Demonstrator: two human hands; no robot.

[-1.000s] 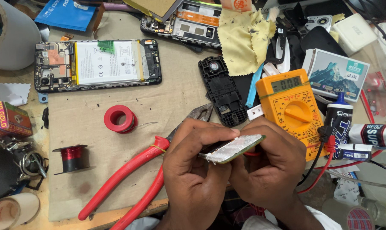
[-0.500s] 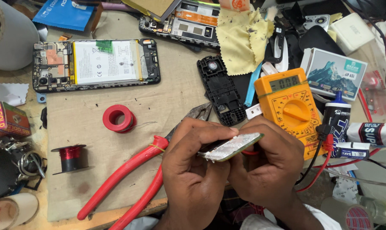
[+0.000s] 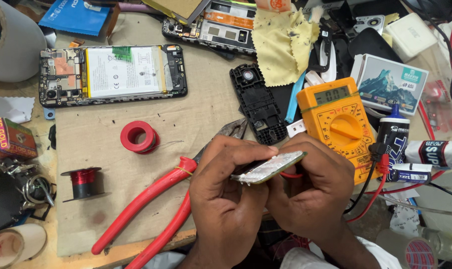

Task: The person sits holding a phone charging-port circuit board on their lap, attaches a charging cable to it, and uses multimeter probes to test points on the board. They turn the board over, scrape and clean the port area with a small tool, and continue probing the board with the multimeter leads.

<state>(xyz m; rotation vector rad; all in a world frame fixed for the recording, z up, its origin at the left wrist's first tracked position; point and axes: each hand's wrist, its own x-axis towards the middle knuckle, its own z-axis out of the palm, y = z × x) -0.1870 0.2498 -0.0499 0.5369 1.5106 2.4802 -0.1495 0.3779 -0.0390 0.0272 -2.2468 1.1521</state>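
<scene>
Both hands grip one small, flat green circuit board with a silvery shield (image 3: 269,168) above the bench's near edge: the left hand (image 3: 226,199) pinches its left end, the right hand (image 3: 313,192) its right. Long red-handled pliers (image 3: 151,209) lie just left; an orange multimeter (image 3: 338,122) sits behind.

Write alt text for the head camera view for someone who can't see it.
Both hands, left hand and right hand, grip a small circuit board over a cluttered repair bench. Red-handled pliers lie to the left, an orange multimeter to the right, and an opened phone with its battery showing lies beyond.
</scene>
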